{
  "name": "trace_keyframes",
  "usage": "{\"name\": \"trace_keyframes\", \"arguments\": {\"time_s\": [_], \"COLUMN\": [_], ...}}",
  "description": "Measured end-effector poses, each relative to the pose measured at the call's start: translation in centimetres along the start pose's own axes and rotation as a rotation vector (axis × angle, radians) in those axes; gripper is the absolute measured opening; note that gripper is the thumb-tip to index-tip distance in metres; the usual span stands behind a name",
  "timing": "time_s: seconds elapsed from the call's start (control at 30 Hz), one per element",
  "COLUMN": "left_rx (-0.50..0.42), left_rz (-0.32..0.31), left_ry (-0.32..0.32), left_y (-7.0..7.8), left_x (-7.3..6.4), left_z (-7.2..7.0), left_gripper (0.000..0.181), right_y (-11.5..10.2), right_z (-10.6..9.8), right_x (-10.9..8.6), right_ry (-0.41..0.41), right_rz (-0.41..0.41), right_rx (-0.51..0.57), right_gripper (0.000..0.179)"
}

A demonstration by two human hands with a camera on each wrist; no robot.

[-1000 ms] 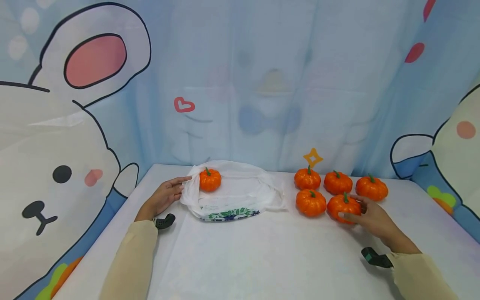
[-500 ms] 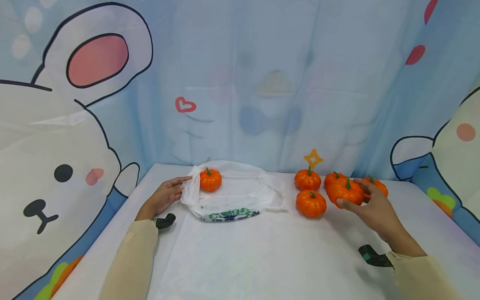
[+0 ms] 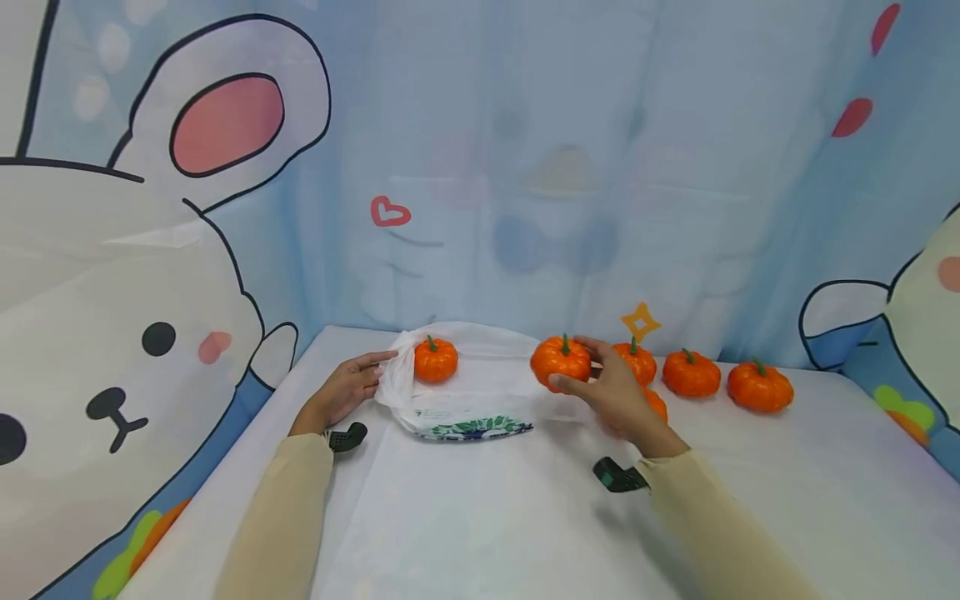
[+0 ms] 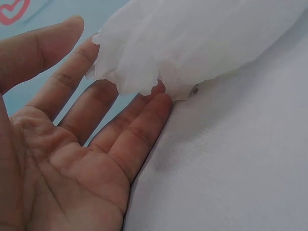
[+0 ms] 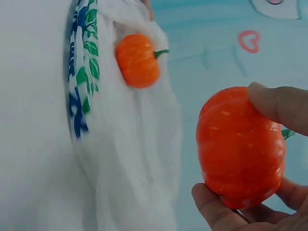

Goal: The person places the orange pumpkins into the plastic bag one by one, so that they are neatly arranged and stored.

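Observation:
A white plastic bag (image 3: 495,342) with a green and blue print lies spread on the table, and one small orange pumpkin (image 3: 436,360) sits on its left part. My right hand (image 3: 618,392) grips another orange pumpkin (image 3: 561,363) between thumb and fingers, raised above the bag's right end. In the right wrist view this held pumpkin (image 5: 240,149) stands apart from the bag. At the bag's left edge, my left hand (image 3: 347,392) touches the plastic with extended fingers (image 4: 139,139). Its thumb stays away from the plastic in the left wrist view.
Several more pumpkins stand at the right: one at the back (image 3: 692,372), another farther right (image 3: 760,386), and others partly hidden behind my right hand. A cartoon-printed curtain (image 3: 555,167) hangs behind the white table (image 3: 487,517).
My right hand has lifted a pumpkin from the front of the group and carried it left to the bag. The left hand keeps its place at the bag's edge. The head view has shifted slightly.

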State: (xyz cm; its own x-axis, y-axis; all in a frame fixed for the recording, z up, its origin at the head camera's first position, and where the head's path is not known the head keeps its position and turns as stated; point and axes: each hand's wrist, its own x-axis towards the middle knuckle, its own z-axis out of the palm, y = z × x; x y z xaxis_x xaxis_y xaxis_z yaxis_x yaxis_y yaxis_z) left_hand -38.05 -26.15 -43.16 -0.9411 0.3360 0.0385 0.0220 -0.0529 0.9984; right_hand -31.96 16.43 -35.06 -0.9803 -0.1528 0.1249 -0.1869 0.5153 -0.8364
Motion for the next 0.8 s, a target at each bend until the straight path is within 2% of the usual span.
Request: {"name": "trace_keyframes", "arguments": {"time_s": [0.17,0.37,0.57,0.8], "left_rx": [-0.001,-0.016,-0.041,-0.029], "left_rz": [-0.009,0.02,0.011,0.008], "left_ry": [0.019,0.006,0.01,0.015], "left_y": [-0.2,0.0,-0.2,0.0], "left_x": [-0.2,0.1,0.3,0.2], "left_z": [-0.2,0.2,0.6,-0.2], "left_gripper": [0.051,0.049,0.049,0.049], "right_y": [-0.6,-0.6,-0.1,-0.3], "right_z": [5.1,9.1,11.4,12.8], "right_x": [5.0,9.3,11.0,11.5], "right_ry": [-0.055,0.006,0.037,0.01], "right_rz": [0.005,0.072,0.124,0.128], "right_rx": [0.037,0.066,0.021,-0.028], "right_gripper": [0.083,0.08,0.081,0.084]}}
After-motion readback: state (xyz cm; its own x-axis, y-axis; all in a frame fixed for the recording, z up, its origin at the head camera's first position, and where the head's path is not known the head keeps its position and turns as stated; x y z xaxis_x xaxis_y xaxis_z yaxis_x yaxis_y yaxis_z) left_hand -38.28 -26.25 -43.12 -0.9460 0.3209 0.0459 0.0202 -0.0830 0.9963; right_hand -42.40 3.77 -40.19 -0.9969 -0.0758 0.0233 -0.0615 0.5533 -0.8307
